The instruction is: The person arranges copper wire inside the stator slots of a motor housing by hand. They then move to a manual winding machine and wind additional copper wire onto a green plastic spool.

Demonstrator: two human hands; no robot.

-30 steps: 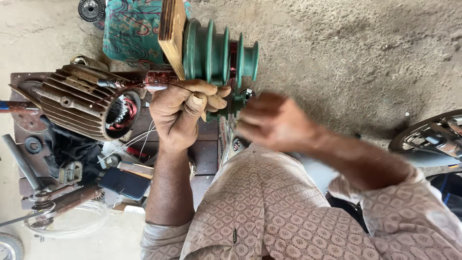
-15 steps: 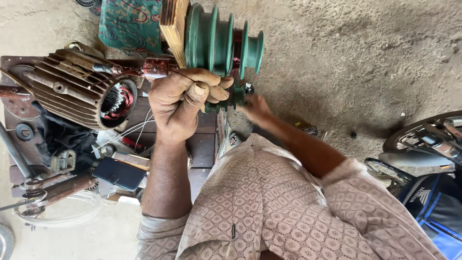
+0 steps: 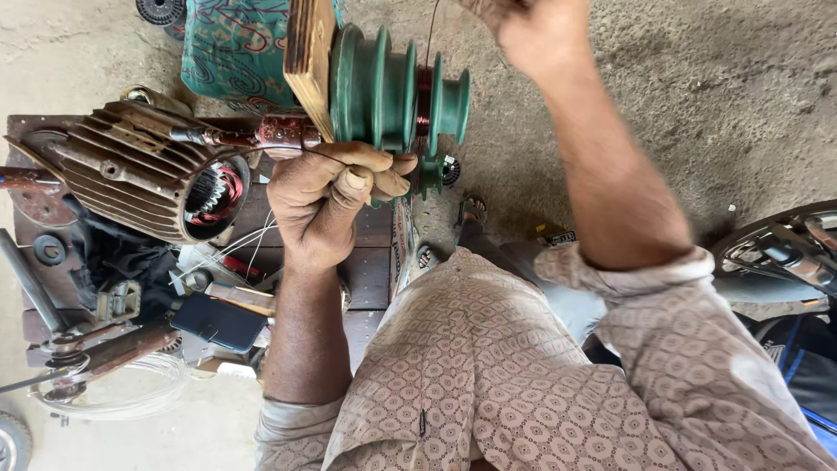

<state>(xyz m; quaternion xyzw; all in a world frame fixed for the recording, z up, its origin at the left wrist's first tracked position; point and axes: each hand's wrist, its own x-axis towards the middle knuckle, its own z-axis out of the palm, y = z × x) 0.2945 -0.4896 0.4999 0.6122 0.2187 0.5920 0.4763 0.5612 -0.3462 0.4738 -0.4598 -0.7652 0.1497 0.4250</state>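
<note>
I see the green stepped former (image 3: 397, 92) at top centre of the frame, with copper wire (image 3: 424, 96) wound in one of its grooves and a wooden block (image 3: 307, 61) flat against its left face. My left hand (image 3: 327, 205) sits just under it, centre left, fingers curled shut with the thumb pressed over them, pinching a thin wire strand that runs left toward the shaft; I cannot tell whether the knuckles touch the former. My right hand (image 3: 514, 26) is up at the top edge, right of the former, closed and partly cut off by the frame, so I cannot tell what it holds. To the left lies a ribbed motor housing (image 3: 131, 179) with windings showing in its open end. Below it, on the wooden bench (image 3: 370, 279), tools and a dark phone (image 3: 218, 321) crowd together, with a wire coil (image 3: 113, 392) at lower left. A patterned cloth (image 3: 235, 48) lies at upper left, and a vehicle fender (image 3: 776, 253) at the right edge. Half a second ago the right hand was low beside the former; now it has swung up to the top, while the left hand has stayed put.
</note>
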